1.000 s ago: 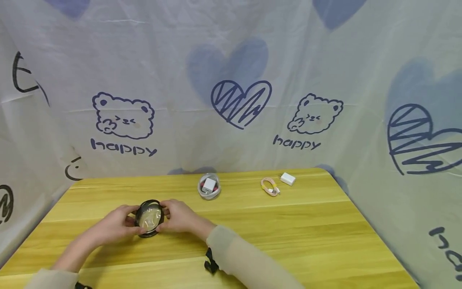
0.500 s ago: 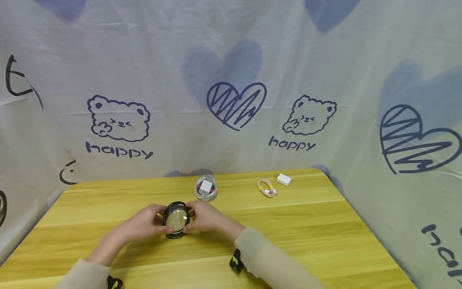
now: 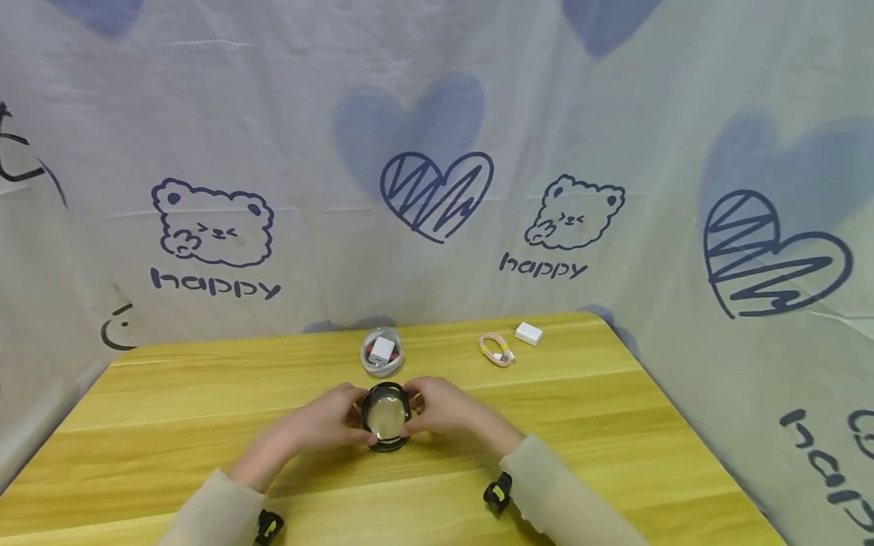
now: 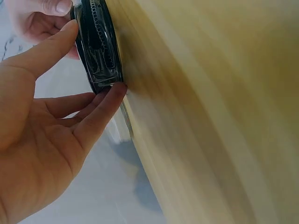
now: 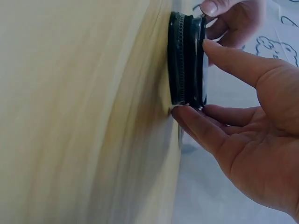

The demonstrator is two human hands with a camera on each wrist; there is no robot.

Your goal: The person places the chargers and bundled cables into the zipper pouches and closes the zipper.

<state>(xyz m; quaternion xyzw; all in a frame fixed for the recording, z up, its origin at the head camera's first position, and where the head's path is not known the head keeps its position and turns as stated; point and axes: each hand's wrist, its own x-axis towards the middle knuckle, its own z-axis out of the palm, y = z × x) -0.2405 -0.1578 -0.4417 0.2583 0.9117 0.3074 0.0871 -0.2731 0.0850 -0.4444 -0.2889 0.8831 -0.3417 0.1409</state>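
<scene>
A small round zip pouch (image 3: pixel 386 417) with a clear top and black trim is held low over the wooden table, just in front of a coiled white cable. My left hand (image 3: pixel 324 422) grips its left side, the thumb on the upper rim and the fingers near the lower edge. On the opposite side my right hand (image 3: pixel 445 409) holds it the same way. The zip teeth along the side of the pouch (image 4: pixel 99 42) show in the left wrist view. In the right wrist view the pouch (image 5: pixel 187 60) stands between both hands, close to the tabletop.
The white cable (image 3: pixel 366 358) is coiled at the back, a white charger plug (image 3: pixel 382 350) lying in its ring. Farther right lie a coiled pink cable (image 3: pixel 487 347) with a yellow tie and a white plug adapter (image 3: pixel 529 334). Behind the table (image 3: pixel 587 425) hangs a printed curtain (image 3: pixel 328 250).
Both hands have carried the pouch to the right across the table, from the left side to in front of the white cable coil. The head view has shifted slightly.
</scene>
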